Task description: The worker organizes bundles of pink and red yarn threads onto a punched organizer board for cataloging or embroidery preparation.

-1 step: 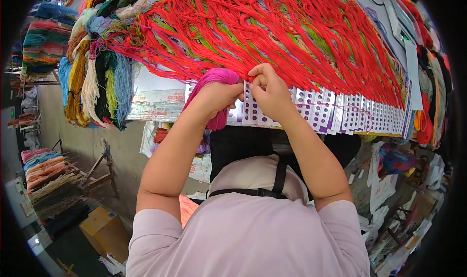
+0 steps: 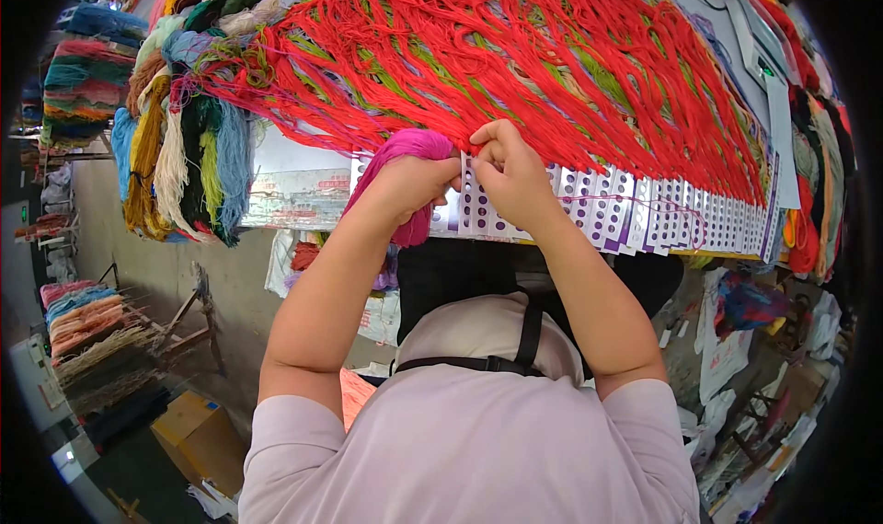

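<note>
A magenta skein of thread (image 2: 414, 141) hangs over the table's near edge, with my left hand (image 2: 411, 185) closed around it. My left thumb and index finger point toward a white card with dark round holes (image 2: 478, 213). My right hand (image 2: 517, 182) is beside them at the card's upper end, thumb and fingers pinched together. Whatever is between those fingertips is too small to make out. Long red threads (image 2: 552, 73), mixed with green and purple ones, spread beyond my hands. Several similar punched cards (image 2: 589, 213) line the edge on the right, and a thin magenta strand lies across them.
Thick skeins in many colours (image 2: 170, 147) drape over the table's left end. At the right stands a grey device (image 2: 759, 41), with more skeins (image 2: 814, 174) hanging beside it. On the left floor are a wooden frame (image 2: 193, 317) and a cardboard box (image 2: 200, 437).
</note>
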Demonstrator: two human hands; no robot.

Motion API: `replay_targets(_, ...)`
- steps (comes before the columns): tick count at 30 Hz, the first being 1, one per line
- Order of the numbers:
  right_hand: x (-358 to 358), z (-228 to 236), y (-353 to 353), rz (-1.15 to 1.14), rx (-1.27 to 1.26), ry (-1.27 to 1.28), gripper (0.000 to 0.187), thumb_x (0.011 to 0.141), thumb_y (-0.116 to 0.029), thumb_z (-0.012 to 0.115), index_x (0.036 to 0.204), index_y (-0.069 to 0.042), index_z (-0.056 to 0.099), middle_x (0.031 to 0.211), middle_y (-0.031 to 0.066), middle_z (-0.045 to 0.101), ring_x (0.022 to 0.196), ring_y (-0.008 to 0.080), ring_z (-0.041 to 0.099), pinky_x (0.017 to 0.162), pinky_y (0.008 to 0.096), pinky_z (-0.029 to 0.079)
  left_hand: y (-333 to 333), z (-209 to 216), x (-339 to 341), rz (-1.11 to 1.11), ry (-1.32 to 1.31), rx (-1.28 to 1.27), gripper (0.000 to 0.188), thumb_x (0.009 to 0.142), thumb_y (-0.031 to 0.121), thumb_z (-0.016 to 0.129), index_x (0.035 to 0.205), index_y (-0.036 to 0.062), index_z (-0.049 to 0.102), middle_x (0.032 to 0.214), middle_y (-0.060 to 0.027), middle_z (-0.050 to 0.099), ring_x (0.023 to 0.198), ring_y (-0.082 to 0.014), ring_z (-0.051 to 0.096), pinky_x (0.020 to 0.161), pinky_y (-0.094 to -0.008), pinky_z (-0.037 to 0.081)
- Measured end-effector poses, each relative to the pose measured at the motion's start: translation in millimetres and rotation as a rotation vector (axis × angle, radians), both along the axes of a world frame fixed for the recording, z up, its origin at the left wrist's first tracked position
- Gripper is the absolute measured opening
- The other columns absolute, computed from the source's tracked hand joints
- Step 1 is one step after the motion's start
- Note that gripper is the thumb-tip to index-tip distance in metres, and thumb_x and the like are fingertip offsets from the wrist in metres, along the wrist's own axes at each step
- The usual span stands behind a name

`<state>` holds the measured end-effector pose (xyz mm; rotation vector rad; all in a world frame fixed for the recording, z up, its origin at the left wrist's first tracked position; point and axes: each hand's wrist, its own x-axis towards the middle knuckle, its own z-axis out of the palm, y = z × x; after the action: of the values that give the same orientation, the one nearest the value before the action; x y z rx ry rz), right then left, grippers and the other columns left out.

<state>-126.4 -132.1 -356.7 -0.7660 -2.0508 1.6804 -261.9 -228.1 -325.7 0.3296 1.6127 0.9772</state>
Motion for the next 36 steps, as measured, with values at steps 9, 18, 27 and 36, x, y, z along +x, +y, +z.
replay_targets(9,4,18,-3,0.052,0.111,-0.144,0.022,0.085,-0.001,0.057,0.106,-0.003,0.05,0.07,0.0027,0.057,0.063,0.0095,0.054,0.06,0.026,0.042,-31,37,-35,0.306,-0.358,0.261,0.006,0.087,0.011,0.057,0.088,0.0064,0.061,0.074,-0.0004,0.059,0.046,-0.0029,0.04,0.047,-0.0198,0.035)
replay_targets(18,6,21,13,0.11,-0.458,0.062,0.027,0.086,-0.001,0.055,0.113,-0.001,0.05,0.081,0.0038,0.06,0.073,0.0095,0.056,0.067,0.0233,0.045,-19,28,-15,-0.055,-0.331,0.154,0.039,0.09,0.015,0.058,0.127,0.0034,0.057,0.053,0.0043,0.044,0.043,-0.0031,0.037,0.044,-0.0199,0.032)
replay_targets(27,6,17,10,0.209,-0.199,-0.099,0.03,0.082,-0.004,0.06,0.11,-0.002,0.052,0.077,0.0039,0.061,0.068,0.0117,0.057,0.065,0.0293,0.045,-53,23,-76,-0.181,0.475,0.37,0.013,0.083,0.01,0.063,0.094,0.0082,0.069,0.077,0.0029,0.061,0.06,-0.0058,0.056,0.055,-0.0224,0.046)
replay_targets(36,7,20,10,0.191,-0.238,-0.114,0.029,0.085,-0.004,0.061,0.112,-0.001,0.052,0.078,0.0002,0.056,0.07,0.0068,0.052,0.059,0.024,0.041,-54,60,-238,0.255,1.082,-0.175,0.049,0.094,0.036,0.051,0.129,0.0026,0.049,0.096,-0.015,0.069,0.081,-0.021,0.066,0.067,-0.0378,0.052)
